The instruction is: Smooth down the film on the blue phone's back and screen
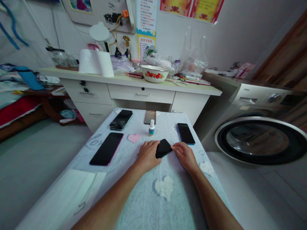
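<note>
A black smartphone [164, 148] lies in front of me on the cloth-covered table. My left hand [148, 156] is closed over its left end, hiding that part. At the phone's right corner, the fingertips of my right hand [184, 154] are pinched together against the edge; anything small between them cannot be made out. Just beyond stands a small white bottle [151, 127] with a blue and yellow label. To the right of it is a phone with a blue edge [186, 133]. A larger phone with a pink edge [106, 149] lies on the left.
Stacked phones [121, 119] lie at the table's far left, and a brownish phone case [150, 117] at the far edge. Behind is a white desk [141, 95] bearing a floral bowl [154, 74], paper rolls [96, 63] and plastic bags. A washing machine [251, 97] stands on the right.
</note>
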`<state>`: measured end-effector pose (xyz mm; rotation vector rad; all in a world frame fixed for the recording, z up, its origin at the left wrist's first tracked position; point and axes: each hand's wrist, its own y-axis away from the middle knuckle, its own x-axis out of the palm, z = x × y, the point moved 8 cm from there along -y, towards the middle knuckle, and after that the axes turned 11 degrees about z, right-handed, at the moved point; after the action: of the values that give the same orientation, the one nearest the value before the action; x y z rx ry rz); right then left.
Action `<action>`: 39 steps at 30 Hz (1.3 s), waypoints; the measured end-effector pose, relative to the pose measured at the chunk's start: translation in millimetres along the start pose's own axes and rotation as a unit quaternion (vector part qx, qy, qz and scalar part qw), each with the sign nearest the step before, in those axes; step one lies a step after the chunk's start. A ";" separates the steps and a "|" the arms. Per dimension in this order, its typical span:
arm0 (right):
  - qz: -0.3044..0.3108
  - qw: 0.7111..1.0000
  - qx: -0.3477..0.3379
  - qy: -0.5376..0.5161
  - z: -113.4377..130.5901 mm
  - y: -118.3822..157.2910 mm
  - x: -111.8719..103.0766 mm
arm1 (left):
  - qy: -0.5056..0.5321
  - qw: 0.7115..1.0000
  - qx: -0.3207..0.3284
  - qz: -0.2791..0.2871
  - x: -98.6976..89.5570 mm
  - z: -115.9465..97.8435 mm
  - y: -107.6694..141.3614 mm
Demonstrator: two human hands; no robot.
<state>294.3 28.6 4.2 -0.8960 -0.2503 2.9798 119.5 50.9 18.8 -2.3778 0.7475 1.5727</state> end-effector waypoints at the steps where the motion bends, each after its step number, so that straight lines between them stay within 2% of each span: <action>1: -0.004 1.000 0.003 0.007 0.0 0.0 -0.7 | 0.004 1.000 0.005 0.011 0.0 2.7 0.3; 7: -0.023 0.998 0.011 0.061 2.7 1.2 -5.0 | -0.016 0.999 0.000 0.031 -0.9 23.0 4.1; 12: -0.023 0.995 -0.008 0.095 7.5 2.1 -4.9 | 0.017 0.996 0.062 0.062 0.8 19.5 5.9; 14: -0.018 0.994 -0.014 0.106 9.1 2.5 -5.9 | 0.030 0.994 0.068 0.079 0.5 19.2 6.8; 17: 0.010 0.994 -0.016 0.108 8.8 2.8 -6.6 | 0.038 0.994 0.042 0.094 -2.3 26.3 9.2; 24: 0.089 0.992 -0.002 0.094 3.3 6.0 -3.8 | 0.005 0.991 -0.046 0.124 -10.1 59.5 22.0; 29: 0.127 0.989 0.007 0.071 -4.3 7.7 1.5 | 0.026 0.991 -0.023 0.130 -12.5 64.2 24.7; 34: 0.116 0.990 0.018 0.084 -3.8 4.7 2.1 | 0.059 0.992 0.009 0.115 -13.8 62.6 21.8; 39: 0.067 0.988 0.037 0.136 4.9 -3.1 -1.4 | 0.080 0.992 0.028 0.097 -14.8 62.1 19.5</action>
<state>292.6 30.9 9.4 -1.3426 -0.0732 2.9110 55.1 65.0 8.4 -2.4760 1.0714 1.4174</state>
